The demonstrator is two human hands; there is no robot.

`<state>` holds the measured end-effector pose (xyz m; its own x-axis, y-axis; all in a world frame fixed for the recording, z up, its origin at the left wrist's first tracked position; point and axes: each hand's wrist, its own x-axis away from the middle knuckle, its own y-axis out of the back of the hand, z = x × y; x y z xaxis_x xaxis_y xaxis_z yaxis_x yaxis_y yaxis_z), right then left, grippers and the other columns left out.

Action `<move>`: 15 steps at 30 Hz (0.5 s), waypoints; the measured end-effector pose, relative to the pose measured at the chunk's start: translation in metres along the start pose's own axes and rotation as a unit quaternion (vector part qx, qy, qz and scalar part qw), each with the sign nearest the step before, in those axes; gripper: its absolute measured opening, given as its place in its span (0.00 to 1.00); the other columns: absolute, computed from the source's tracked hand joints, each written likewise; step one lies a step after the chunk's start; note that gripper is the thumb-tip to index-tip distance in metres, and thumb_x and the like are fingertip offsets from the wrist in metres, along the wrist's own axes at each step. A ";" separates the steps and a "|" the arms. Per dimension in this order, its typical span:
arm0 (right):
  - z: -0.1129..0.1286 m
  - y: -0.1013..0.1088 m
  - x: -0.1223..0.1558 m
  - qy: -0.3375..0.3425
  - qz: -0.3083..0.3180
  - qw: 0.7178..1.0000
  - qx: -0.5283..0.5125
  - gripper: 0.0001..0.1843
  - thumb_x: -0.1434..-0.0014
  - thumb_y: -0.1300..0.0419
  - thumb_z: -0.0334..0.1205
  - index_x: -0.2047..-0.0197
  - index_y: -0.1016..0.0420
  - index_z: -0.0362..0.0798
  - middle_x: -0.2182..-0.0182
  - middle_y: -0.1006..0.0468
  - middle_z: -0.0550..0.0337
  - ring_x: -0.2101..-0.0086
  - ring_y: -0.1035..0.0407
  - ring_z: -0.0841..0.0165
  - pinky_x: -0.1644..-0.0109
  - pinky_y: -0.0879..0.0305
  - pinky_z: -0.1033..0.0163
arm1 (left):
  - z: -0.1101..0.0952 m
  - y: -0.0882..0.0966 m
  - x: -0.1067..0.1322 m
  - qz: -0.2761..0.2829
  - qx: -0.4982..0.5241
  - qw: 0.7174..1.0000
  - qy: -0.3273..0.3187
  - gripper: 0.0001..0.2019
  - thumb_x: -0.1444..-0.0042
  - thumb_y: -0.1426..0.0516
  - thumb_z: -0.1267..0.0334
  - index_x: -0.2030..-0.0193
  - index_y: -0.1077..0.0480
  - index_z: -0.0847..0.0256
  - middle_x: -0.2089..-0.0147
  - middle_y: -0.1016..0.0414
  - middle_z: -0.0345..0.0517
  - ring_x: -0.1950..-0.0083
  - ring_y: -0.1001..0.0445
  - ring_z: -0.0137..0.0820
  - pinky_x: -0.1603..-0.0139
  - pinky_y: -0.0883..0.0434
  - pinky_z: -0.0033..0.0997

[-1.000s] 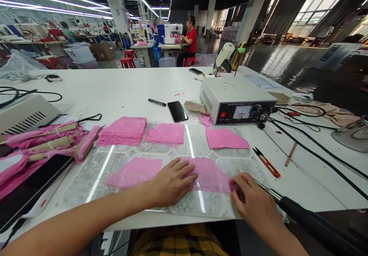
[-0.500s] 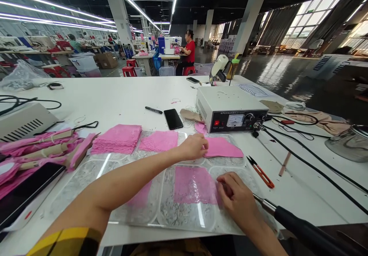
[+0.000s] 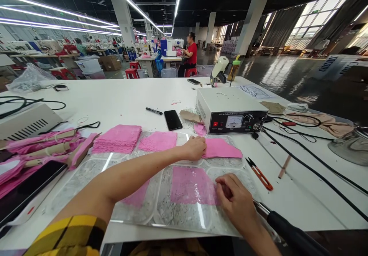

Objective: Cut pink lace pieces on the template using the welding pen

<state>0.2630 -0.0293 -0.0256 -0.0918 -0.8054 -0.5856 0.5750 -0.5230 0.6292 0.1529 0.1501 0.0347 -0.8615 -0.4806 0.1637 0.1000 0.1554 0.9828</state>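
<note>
My left hand (image 3: 195, 147) reaches across to a stack of pink fabric pieces (image 3: 222, 147); its fingers are pinched at the left edge of that stack. My right hand (image 3: 237, 194) is closed, its fingers curled around the metal shaft of a corded tool with a black handle (image 3: 287, 225); the tool's tip is hidden by the hand. Beside its fingertips a single pink fabric piece (image 3: 192, 187) lies flat on the clear plastic board (image 3: 172, 215). Another pink piece (image 3: 137, 195) shows partly below my left forearm.
Two more pink stacks, a tall one (image 3: 117, 139) and a low one (image 3: 158, 141), lie along the board's back. A control box (image 3: 232, 108), phone (image 3: 173, 120), pen (image 3: 154, 111) and orange thread snips (image 3: 260, 174) surround it. Cables (image 3: 304, 162) run right. A co-worker (image 3: 189, 54) sits beyond.
The view has shifted slightly. My left hand stays at the stack's left edge, its fingers drawn in a little. The right hand and black handle have moved slightly left and down.
</note>
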 end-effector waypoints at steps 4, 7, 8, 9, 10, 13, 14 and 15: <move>-0.002 -0.001 0.001 -0.002 -0.006 1.000 0.007 0.05 0.39 0.46 0.32 0.66 0.31 0.49 0.73 0.32 0.63 0.76 0.37 0.74 0.72 0.38 0.68 | 0.004 0.003 0.001 -0.003 0.004 1.000 0.000 0.16 0.35 0.44 0.58 0.45 0.33 0.63 0.45 0.30 0.51 0.48 0.27 0.37 0.49 0.27 0.45; -0.002 -0.002 0.001 -0.007 -0.006 1.000 0.011 0.05 0.39 0.47 0.32 0.65 0.31 0.49 0.73 0.31 0.63 0.77 0.37 0.74 0.72 0.37 0.68 | 0.006 0.003 0.001 -0.007 0.009 1.000 -0.005 0.16 0.36 0.43 0.58 0.45 0.33 0.63 0.45 0.30 0.51 0.48 0.27 0.38 0.48 0.27 0.46; -0.002 -0.002 0.001 -0.007 -0.007 1.000 0.013 0.05 0.39 0.47 0.32 0.65 0.31 0.49 0.73 0.31 0.63 0.77 0.37 0.74 0.72 0.38 0.68 | 0.006 0.002 0.002 -0.007 0.010 1.000 -0.006 0.16 0.36 0.43 0.58 0.45 0.33 0.63 0.45 0.30 0.51 0.48 0.28 0.38 0.48 0.27 0.46; -0.002 -0.002 0.001 -0.007 -0.008 1.000 0.014 0.05 0.39 0.47 0.32 0.66 0.31 0.49 0.73 0.31 0.63 0.77 0.37 0.74 0.73 0.38 0.68 | 0.006 0.001 0.002 -0.007 0.012 1.000 -0.007 0.16 0.36 0.43 0.58 0.45 0.33 0.63 0.45 0.30 0.51 0.48 0.28 0.38 0.48 0.27 0.46; -0.002 -0.002 0.000 -0.007 -0.009 1.000 0.015 0.06 0.39 0.47 0.32 0.66 0.31 0.49 0.73 0.31 0.63 0.77 0.37 0.74 0.73 0.38 0.67 | 0.006 0.000 0.002 -0.007 0.013 1.000 -0.008 0.16 0.36 0.43 0.58 0.45 0.33 0.63 0.45 0.30 0.51 0.48 0.28 0.38 0.48 0.27 0.46; -0.001 -0.002 -0.001 -0.007 -0.011 1.000 0.012 0.06 0.39 0.47 0.33 0.67 0.31 0.49 0.74 0.31 0.63 0.77 0.37 0.73 0.73 0.38 0.67 | 0.004 -0.001 0.001 -0.005 0.017 1.000 -0.005 0.16 0.36 0.43 0.58 0.44 0.33 0.63 0.45 0.30 0.51 0.48 0.28 0.38 0.48 0.27 0.46; -0.001 -0.002 -0.001 -0.008 -0.012 1.000 0.010 0.06 0.39 0.47 0.33 0.67 0.31 0.49 0.74 0.31 0.63 0.77 0.37 0.73 0.73 0.38 0.67 | 0.004 -0.001 0.000 -0.003 0.019 1.000 -0.004 0.16 0.36 0.43 0.58 0.44 0.33 0.63 0.45 0.30 0.51 0.48 0.28 0.38 0.48 0.27 0.46; -0.001 -0.001 -0.002 -0.009 -0.013 1.000 0.008 0.06 0.40 0.47 0.33 0.67 0.31 0.49 0.73 0.30 0.62 0.77 0.37 0.73 0.73 0.38 0.67 | 0.003 -0.001 0.000 -0.001 0.021 1.000 -0.002 0.16 0.35 0.43 0.58 0.44 0.33 0.63 0.45 0.30 0.51 0.48 0.27 0.38 0.48 0.27 0.46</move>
<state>0.2633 -0.0268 -0.0261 -0.1205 -0.7962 -0.5929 0.5588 -0.5481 0.6224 0.1515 0.1532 0.0336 -0.8637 -0.4775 0.1613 0.0777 0.1900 0.9787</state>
